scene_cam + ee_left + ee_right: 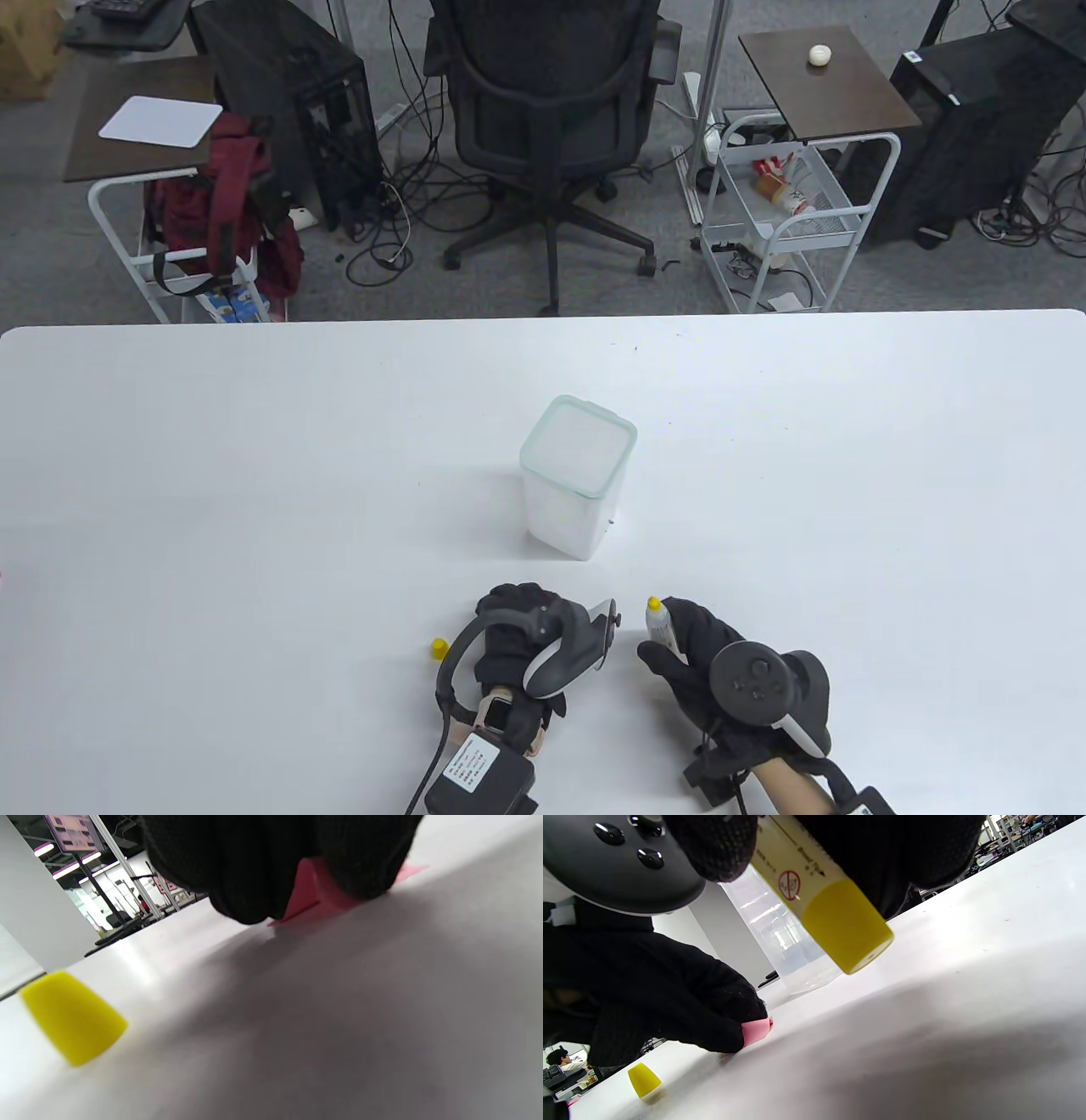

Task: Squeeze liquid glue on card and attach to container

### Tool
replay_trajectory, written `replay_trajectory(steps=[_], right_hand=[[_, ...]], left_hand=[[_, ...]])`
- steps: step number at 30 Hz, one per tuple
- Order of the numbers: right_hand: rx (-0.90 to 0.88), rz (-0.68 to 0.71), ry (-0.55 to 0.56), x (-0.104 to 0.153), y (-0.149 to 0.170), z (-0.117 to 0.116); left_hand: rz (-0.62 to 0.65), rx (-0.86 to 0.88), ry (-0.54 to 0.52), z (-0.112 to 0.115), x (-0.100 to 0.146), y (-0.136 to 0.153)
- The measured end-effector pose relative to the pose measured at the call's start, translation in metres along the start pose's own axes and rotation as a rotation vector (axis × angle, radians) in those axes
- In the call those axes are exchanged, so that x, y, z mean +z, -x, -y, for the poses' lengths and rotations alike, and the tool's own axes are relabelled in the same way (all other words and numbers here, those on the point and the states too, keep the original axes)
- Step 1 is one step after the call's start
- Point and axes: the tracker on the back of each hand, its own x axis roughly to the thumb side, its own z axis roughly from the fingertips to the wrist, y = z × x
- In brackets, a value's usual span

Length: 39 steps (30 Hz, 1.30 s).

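A clear plastic container (pixel 579 475) with a pale green rim stands upright at the table's middle; it also shows in the right wrist view (pixel 780 938). My left hand (pixel 526 632) is near the front edge and its fingers (pixel 271 861) hold a small pink card (pixel 316 893) against the table; the card shows in the right wrist view too (pixel 755 1031). My right hand (pixel 708 662) grips a glue tube (pixel 657 620) with a yellow nozzle (pixel 846 925), uncapped and pointing towards the container. The yellow cap (pixel 439 649) stands on the table left of my left hand.
The white table (pixel 254 509) spreads wide on both sides of the hands. Beyond its far edge stand an office chair (pixel 551 110), two wire carts and computer towers, all off the table.
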Motion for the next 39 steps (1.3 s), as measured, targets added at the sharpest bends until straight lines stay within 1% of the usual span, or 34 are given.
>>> replay_trajectory(steps=[2, 5, 8, 10, 12, 15, 17, 20, 22, 24, 26, 32, 39], right_hand=[[0.002, 0.001, 0.002, 0.0, 0.0, 0.0], [0.0, 0.002, 0.006, 0.0, 0.001, 0.0], [-0.007, 0.012, 0.022, 0.001, 0.001, 0.002], [-0.013, 0.018, 0.043, 0.002, 0.0, 0.004], [-0.009, 0.032, 0.071, 0.005, -0.002, 0.008], [0.02, 0.063, 0.107, 0.008, -0.008, 0.013], [0.049, 0.094, 0.12, 0.01, -0.012, 0.015], [0.097, 0.138, 0.129, 0.013, -0.018, 0.016], [0.146, 0.164, 0.126, 0.014, -0.024, 0.016], [0.179, 0.192, 0.146, 0.016, -0.029, 0.015], [0.203, 0.216, 0.152, 0.018, -0.034, 0.014], [0.341, 0.285, 0.18, 0.025, -0.049, 0.01], [0.406, 0.3, 0.194, 0.028, -0.053, 0.009]], left_hand=[[-0.013, -0.004, -0.024, -0.001, 0.001, 0.002], [0.013, 0.046, -0.042, -0.007, 0.007, 0.009], [0.015, 0.164, -0.149, -0.022, 0.019, 0.023], [0.035, 0.339, -0.197, -0.032, 0.03, 0.036], [0.068, 0.554, -0.249, -0.034, 0.043, 0.049], [0.112, 0.841, -0.27, -0.028, 0.059, 0.062], [0.129, 1.063, -0.271, -0.016, 0.067, 0.07], [0.166, 1.344, -0.237, 0.006, 0.068, 0.076], [0.186, 1.496, -0.147, 0.019, 0.065, 0.079], [0.178, 1.563, -0.12, 0.028, 0.064, 0.081], [0.163, 1.576, -0.124, 0.032, 0.064, 0.084], [0.173, 1.626, -0.11, 0.035, 0.064, 0.085], [0.181, 1.657, -0.071, 0.039, 0.062, 0.082]])
